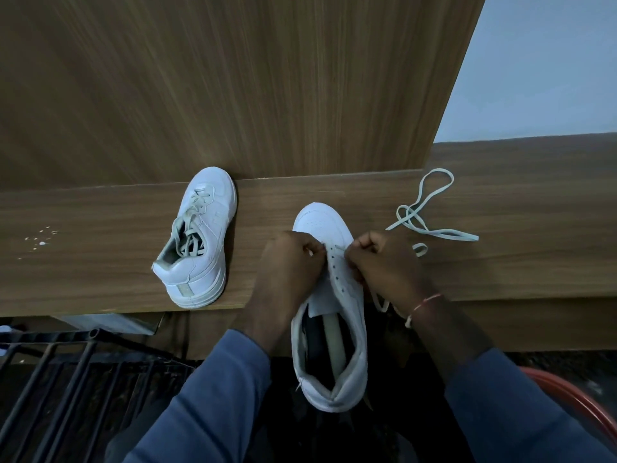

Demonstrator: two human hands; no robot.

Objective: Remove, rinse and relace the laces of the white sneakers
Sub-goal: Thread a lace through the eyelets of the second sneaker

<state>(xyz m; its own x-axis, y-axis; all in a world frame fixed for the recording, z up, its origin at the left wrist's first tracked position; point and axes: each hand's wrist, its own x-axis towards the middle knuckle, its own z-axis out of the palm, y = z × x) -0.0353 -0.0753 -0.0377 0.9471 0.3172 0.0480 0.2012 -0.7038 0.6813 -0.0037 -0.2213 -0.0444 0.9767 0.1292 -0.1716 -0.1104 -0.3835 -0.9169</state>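
Quick count: two sneakers, laced sneaker [200,235] left, unlaced sneaker [347,289] near; one loose lace [430,208] right; left hand [290,262], right hand [384,262].

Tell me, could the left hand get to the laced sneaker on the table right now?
Probably yes: the laced sneaker stands left of the left hand, with only bare table between. But that hand grips the unlaced sneaker and must let go first.

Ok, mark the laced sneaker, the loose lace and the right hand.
laced sneaker [213,235], head view, side panel
loose lace [450,233], head view, lower straight strand
right hand [384,262], head view, back of hand
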